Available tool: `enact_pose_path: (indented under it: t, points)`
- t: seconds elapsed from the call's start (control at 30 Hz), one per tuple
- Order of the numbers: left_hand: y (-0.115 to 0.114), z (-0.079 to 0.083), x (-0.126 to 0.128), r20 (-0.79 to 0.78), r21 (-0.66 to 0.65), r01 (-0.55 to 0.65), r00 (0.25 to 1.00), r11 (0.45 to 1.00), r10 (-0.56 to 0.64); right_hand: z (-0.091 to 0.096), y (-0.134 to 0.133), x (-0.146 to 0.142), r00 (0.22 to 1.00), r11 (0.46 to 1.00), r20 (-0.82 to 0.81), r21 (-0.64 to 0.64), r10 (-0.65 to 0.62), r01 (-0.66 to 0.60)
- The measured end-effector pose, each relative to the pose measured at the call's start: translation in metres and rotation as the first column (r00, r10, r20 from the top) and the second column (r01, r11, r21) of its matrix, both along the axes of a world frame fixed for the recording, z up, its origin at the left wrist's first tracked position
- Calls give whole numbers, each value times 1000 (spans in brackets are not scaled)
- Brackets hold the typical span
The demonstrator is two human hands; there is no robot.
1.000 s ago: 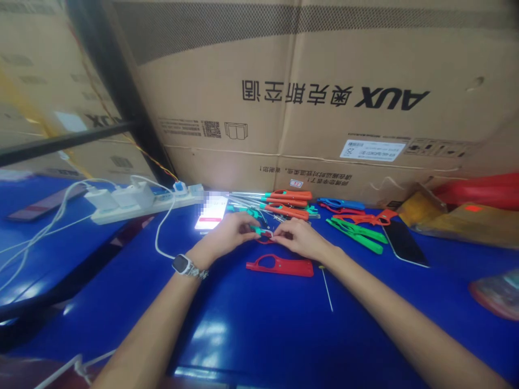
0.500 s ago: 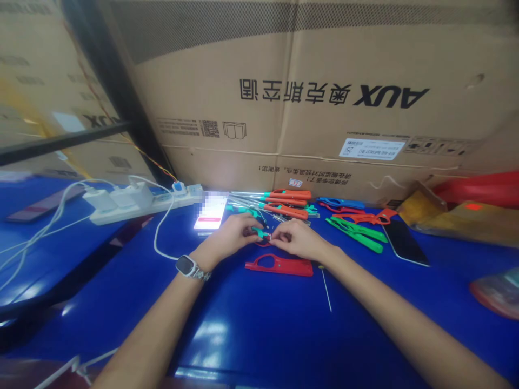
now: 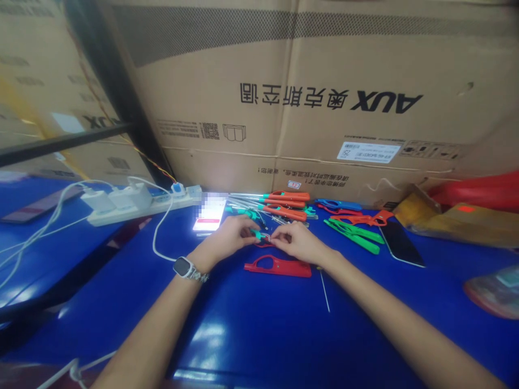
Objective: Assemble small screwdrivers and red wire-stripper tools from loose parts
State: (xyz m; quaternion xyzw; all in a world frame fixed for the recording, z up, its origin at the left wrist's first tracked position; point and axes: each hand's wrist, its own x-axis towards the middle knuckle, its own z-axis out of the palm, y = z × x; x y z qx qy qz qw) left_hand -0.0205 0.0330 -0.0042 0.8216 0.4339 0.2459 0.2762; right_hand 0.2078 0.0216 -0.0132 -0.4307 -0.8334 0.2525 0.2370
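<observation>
My left hand (image 3: 233, 235), with a watch on its wrist, pinches a small teal lighter part (image 3: 257, 234) between thumb and fingertips. My right hand (image 3: 298, 240) has its fingertips closed at the other end of that part, on thin pale wires (image 3: 266, 236). A red piece shows just under the fingertips, mostly hidden. Closer to me lies a loose red lighter casing half (image 3: 284, 266). Behind my hands, several long-necked lighters with orange handles (image 3: 287, 196) lie side by side, next to loose teal parts (image 3: 245, 212).
A lit phone (image 3: 208, 213) and a white power strip (image 3: 133, 210) with cables are to the left. Blue, orange and green casings (image 3: 357, 236) and a dark phone (image 3: 401, 243) lie right. A thin screwdriver (image 3: 325, 292) lies near my right forearm. A large cardboard box (image 3: 316, 59) stands behind.
Both hands stay nearly in place, with only small fingertip movements around the teal part and wires. The view has shifted slightly.
</observation>
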Motion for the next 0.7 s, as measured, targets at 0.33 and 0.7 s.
enact_pose_path:
  t: [0.33,0.7]
  points:
    - [-3,0,5,-6,-18,-22,1000,1000,21,4,-8,-30,925,934,132,41,-356,354]
    - [0,4,-3,-3,26,-15,1000,1000,15,-4,3,-22,957,956,-132,-175,-258,234]
